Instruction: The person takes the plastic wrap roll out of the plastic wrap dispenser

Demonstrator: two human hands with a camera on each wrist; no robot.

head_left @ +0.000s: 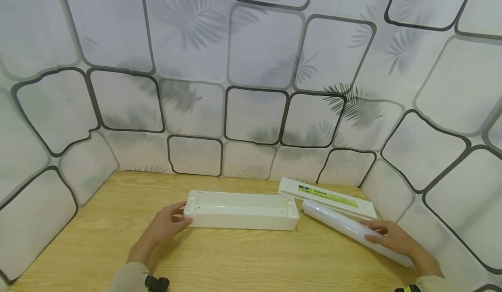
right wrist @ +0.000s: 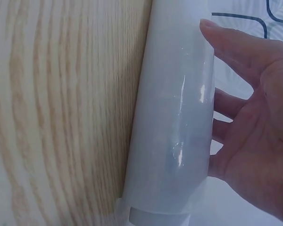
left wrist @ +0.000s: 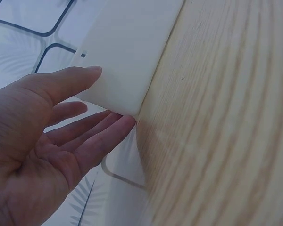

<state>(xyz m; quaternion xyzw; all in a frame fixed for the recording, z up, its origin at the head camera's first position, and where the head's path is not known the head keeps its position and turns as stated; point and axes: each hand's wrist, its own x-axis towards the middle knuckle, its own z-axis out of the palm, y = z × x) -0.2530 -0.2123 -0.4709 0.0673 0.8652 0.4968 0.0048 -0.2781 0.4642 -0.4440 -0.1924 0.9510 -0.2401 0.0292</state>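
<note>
A long white plastic box (head_left: 243, 221) stands lidless on the wooden table, its inside facing up. My left hand (head_left: 166, 223) holds its left end, thumb on the front wall and fingers around the end. In the left wrist view the thumb (left wrist: 80, 81) lies against the box wall (left wrist: 127, 52) and the fingertips reach its lower corner. To the right, a roll of cling film (head_left: 337, 222) lies slantwise on the table. My right hand (head_left: 392, 239) grips it near its closer end, thumb on the near side; in the right wrist view the other fingertips go behind the shiny roll (right wrist: 172, 117).
A long white lid (head_left: 290, 186) with a green and yellow label (head_left: 329, 196) lies behind the roll, close to the box's right end. Patterned wall covering (head_left: 255, 117) rises along the back and both sides of the wooden table (head_left: 235, 261).
</note>
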